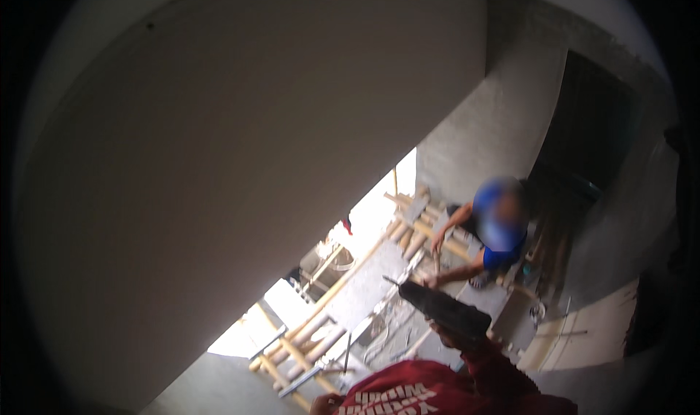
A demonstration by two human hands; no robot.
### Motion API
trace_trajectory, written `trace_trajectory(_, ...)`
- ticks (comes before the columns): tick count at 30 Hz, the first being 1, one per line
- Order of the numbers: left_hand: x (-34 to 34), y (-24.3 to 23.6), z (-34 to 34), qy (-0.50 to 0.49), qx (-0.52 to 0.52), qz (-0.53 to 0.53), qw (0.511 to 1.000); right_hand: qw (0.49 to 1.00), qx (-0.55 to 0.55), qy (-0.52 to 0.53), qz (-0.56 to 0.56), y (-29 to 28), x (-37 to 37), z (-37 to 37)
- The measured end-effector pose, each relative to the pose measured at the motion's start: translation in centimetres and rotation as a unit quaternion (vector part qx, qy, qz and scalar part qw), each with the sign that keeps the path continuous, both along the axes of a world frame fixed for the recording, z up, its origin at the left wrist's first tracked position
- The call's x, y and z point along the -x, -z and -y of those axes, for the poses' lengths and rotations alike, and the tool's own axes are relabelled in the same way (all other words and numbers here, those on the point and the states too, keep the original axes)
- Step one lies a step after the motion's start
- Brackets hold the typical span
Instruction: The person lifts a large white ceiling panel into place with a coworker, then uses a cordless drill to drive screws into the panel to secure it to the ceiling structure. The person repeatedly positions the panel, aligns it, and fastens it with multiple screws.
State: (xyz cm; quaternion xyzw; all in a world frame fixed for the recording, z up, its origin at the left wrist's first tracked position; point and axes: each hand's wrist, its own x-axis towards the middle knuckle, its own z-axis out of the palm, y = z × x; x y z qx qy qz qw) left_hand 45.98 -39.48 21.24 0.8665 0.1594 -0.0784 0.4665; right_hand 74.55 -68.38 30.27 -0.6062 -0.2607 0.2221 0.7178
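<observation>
My right hand (448,335), below a red sleeve, is closed round the grip of a dark power drill (445,307). The drill is held up in the air, with its thin bit (391,279) slanting to the upper left. Only a small part of my left hand (327,402) shows at the lower edge beside my red shirt. Its fingers are mostly hidden. Near it stands a thin dark rod (347,353); whether my hand touches it, I cannot tell.
A large smooth panel or ceiling slab (255,145) fills the upper left. Beyond the drill, a co-worker in blue (503,258) crouches with both arms reaching down. Wooden poles (321,349) and boards (368,287) lie below. A dark opening (590,123) is in the grey wall (481,131).
</observation>
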Motion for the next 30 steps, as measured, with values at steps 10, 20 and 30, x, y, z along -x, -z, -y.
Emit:
trace_trajectory(10, 0.4, -1.1, 5.3, 0.086, -0.035, 0.02, 0.996, 0.969, 0.148, 0.037, 0.193, 1.8, -1.2, 1.6)
trace_trajectory(20, 2.4, -0.4, 6.7, -0.09, -0.014, 0.06, 0.994, 0.983, 0.109, 0.016, 0.146, 3.4, -0.8, -0.2)
trace_trajectory(30, 2.3, -0.9, 2.3, -0.413, 0.164, 0.111, 0.889, 0.966, 0.246, -0.051, 0.054, 3.0, 0.8, -1.6)
